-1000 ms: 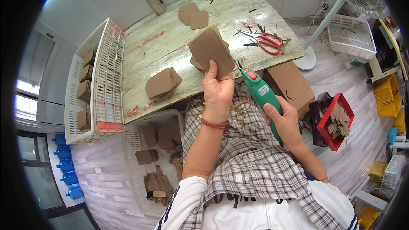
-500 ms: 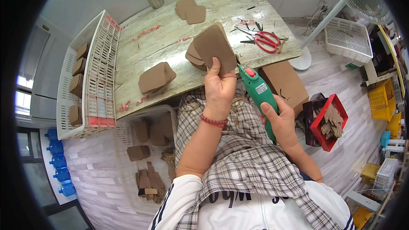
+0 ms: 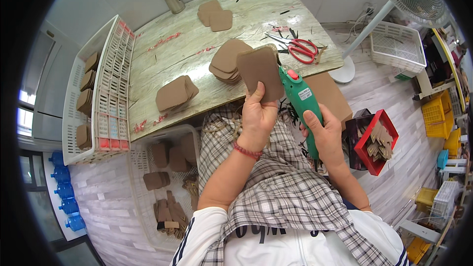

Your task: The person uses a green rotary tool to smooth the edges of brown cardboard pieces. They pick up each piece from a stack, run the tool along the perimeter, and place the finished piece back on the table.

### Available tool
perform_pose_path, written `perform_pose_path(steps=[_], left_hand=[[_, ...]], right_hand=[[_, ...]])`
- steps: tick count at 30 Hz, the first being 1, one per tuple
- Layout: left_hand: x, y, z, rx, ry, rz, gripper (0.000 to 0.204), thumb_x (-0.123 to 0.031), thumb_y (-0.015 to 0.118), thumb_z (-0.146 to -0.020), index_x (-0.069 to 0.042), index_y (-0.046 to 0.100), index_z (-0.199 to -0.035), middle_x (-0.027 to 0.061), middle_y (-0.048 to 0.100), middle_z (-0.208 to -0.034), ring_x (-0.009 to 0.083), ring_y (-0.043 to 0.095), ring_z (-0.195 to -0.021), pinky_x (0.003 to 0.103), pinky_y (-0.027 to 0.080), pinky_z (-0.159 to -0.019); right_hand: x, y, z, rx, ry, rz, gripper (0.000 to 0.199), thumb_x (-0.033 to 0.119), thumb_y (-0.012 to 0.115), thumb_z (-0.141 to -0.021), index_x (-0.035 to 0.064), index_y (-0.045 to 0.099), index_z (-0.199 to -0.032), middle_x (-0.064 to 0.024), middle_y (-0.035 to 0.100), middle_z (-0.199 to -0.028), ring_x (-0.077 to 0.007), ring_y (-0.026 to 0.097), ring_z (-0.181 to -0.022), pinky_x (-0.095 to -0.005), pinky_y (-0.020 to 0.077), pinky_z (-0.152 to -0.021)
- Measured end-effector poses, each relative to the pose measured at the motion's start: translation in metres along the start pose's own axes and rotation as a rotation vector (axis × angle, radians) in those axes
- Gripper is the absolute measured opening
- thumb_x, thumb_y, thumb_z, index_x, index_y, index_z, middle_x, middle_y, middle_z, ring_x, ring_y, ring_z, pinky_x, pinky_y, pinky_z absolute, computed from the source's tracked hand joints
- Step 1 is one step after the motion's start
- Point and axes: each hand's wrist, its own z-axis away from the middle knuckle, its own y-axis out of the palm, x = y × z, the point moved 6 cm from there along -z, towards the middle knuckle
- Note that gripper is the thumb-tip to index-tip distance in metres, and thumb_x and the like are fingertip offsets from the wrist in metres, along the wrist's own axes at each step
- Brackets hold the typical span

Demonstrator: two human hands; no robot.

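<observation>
At streaky tabletop (image 3: 180, 61) — rounded brown piece (image 3: 258, 71), smooth green tool (image 3: 299, 91), handheld

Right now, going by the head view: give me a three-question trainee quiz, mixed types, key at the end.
1. Multiple choice: what does the right hand hold?
a) a silver metal flask
b) a green handheld tool with a red button
c) a white plastic crate

2. True or false: the red-handled metal scissors lie on the pale wood-grained table.

3. Open: what is the left hand gripping?

Key:
1. b
2. True
3. A flat brown rounded-corner piece
</observation>
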Motion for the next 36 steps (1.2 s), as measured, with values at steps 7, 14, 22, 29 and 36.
perform_pose_path(steps=[7,14,22,29,36], left_hand=[[-0.006,-0.021,0.003,0.044,0.016,-0.197,0.039,-0.001,0.057,-0.092,-0.006,0.049,-0.130,0.0091,0.057,-0.128,0.0242,0.056,-0.118,0.041,0.046,-0.103],[-0.055,-0.026,-0.001,0.098,0.075,-0.556,0.029,0.002,0.059,-0.090,-0.003,0.058,-0.118,0.0095,0.064,-0.118,0.0217,0.062,-0.109,0.036,0.051,-0.096],[-0.096,-0.016,0.003,0.126,0.035,-0.928,0.033,0.004,0.061,-0.088,0.003,0.058,-0.120,0.0093,0.067,-0.112,0.0163,0.065,-0.100,0.030,0.052,-0.088],[-0.095,-0.018,0.015,0.114,0.052,-1.129,0.032,0.002,0.063,-0.085,0.005,0.061,-0.117,0.0075,0.068,-0.105,0.0110,0.064,-0.090,0.025,0.051,-0.081],[-0.082,-0.027,0.027,0.060,-0.009,-1.126,0.031,0.002,0.063,-0.085,0.005,0.061,-0.116,0.0069,0.068,-0.104,0.0108,0.064,-0.089,0.025,0.051,-0.080]], right_hand=[[0.004,-0.008,-0.002,0.013,0.046,-0.014,0.037,0.030,0.067,-0.091,-0.0023,0.060,-0.109,-0.0010,0.059,-0.072,-0.0054,0.051,-0.060,-0.0206,0.0429,-0.056],[0.004,-0.027,0.002,0.149,0.095,0.100,0.031,0.025,0.067,-0.091,-0.0017,0.061,-0.105,-0.0001,0.058,-0.073,-0.0056,0.052,-0.060,-0.0222,0.0441,-0.055],[-0.015,-0.037,0.008,0.237,0.093,0.232,0.037,0.025,0.070,-0.088,-0.0012,0.062,-0.112,-0.0012,0.061,-0.080,-0.0058,0.055,-0.068,-0.0224,0.0460,-0.061],[-0.020,-0.035,0.012,0.202,0.007,0.338,0.042,0.026,0.073,-0.085,-0.0001,0.062,-0.116,-0.0035,0.064,-0.085,-0.0078,0.056,-0.073,-0.0243,0.0469,-0.066],[-0.021,-0.028,0.015,0.193,0.048,0.271,0.040,0.025,0.071,-0.087,-0.0009,0.061,-0.115,-0.0002,0.061,-0.078,-0.0046,0.053,-0.064,-0.0214,0.0440,-0.057]])
